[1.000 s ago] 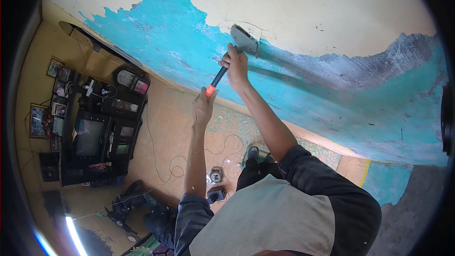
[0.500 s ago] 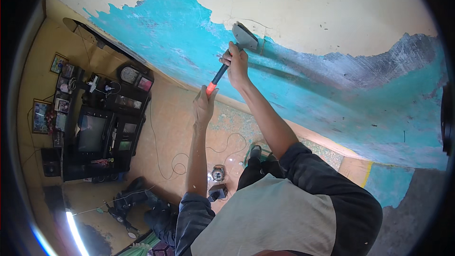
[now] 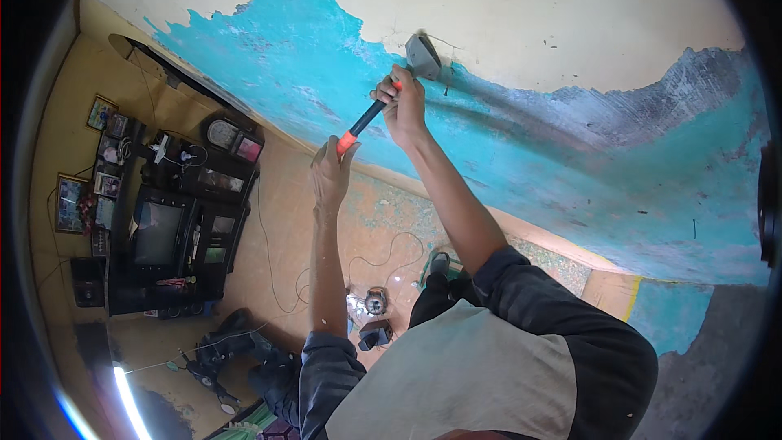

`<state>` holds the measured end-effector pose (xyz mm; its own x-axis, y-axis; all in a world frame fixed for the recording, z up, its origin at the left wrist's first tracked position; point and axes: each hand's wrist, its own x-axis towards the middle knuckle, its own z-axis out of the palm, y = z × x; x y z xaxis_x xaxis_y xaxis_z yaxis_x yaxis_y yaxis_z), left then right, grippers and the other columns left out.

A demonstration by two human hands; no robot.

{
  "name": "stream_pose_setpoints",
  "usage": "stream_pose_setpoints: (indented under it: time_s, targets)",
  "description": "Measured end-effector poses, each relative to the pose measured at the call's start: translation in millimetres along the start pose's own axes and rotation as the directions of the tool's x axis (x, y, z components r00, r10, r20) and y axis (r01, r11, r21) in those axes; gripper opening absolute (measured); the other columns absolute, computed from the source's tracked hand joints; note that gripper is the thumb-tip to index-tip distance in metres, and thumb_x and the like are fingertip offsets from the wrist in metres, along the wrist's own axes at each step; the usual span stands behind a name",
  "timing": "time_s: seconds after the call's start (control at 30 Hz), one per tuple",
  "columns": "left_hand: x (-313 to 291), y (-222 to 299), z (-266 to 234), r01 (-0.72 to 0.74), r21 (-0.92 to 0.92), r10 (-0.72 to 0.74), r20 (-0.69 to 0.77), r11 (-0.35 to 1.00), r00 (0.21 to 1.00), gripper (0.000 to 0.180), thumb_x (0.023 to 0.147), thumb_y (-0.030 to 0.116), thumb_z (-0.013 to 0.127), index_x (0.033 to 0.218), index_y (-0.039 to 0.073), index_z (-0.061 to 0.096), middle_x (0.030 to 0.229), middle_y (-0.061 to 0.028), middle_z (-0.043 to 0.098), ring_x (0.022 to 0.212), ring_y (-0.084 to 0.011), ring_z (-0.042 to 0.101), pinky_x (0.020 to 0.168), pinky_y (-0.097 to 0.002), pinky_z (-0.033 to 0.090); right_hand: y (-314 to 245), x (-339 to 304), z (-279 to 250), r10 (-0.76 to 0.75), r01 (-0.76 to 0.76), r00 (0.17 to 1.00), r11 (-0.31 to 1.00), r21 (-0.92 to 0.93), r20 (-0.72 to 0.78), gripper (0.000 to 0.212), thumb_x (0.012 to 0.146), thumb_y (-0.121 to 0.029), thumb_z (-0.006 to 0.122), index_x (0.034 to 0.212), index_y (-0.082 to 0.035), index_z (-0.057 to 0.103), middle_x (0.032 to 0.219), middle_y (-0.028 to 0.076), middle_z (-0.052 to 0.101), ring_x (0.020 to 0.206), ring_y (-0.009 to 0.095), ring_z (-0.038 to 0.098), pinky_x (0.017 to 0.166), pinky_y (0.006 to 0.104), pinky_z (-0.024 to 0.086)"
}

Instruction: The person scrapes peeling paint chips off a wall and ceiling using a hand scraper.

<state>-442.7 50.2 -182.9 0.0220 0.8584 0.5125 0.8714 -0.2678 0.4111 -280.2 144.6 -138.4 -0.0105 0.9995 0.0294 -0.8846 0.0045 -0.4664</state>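
A long-handled scraper (image 3: 368, 118) with a black and orange handle slants up against the wall. My right hand (image 3: 401, 104) is closed round the handle just below its grey head (image 3: 423, 57). Lower down, my left hand (image 3: 330, 169) grips the orange butt of the handle. The scraper head lies at the border where the cream paint (image 3: 456, 0) meets the exposed turquoise wall (image 3: 318, 73). Its blade edge cannot be made out. To the right of the head, a greyish scraped band (image 3: 635, 110) runs along the cream edge.
At the left stands a black cabinet (image 3: 118, 301) with a television (image 3: 159, 231). A cable, a small round device (image 3: 375, 301) and a dark boxy object (image 3: 375, 334) lie on the floor. Paint flakes (image 3: 399, 208) litter the wall's foot. A motorbike (image 3: 208, 363) is at lower left.
The scraper's handle has swung so its butt end is farther left, with my left hand following. The head has turned and shifted slightly; my right hand keeps its hold near it.
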Motion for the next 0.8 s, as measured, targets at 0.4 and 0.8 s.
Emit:
stream_pose_setpoints:
  time_s: [0.4,0.8]
  targets:
    - [-14,7,-11,0.047,-0.040,-0.046,0.023,0.998,0.999,0.034,0.095,0.032,0.067,0.087,0.003,0.051,0.069,-0.0205,0.057,0.063,-0.0433,0.056,0.054,-0.0475,0.042,2,-2,5,-0.051,0.051,0.998,0.999,0.009,-0.026,0.034,0.099,-0.021,0.058,0.072,-0.015,0.039,0.064,-0.004,0.034,0.056,0.008,0.033,0.058,0.0278,0.037]
    - [-143,95,49,0.518,-0.788,-0.301,0.432,0.333,0.850,0.039,0.109,0.034,0.038,0.113,-0.001,0.056,0.097,-0.0116,0.064,0.090,-0.0189,0.060,0.075,-0.0361,0.049,-48,-159,-72,0.244,0.103,0.937,0.492,-0.864,0.251,0.025,0.104,-0.027,0.053,0.109,-0.003,0.054,0.087,0.006,0.062,0.079,0.013,0.058,0.074,0.0303,0.048]
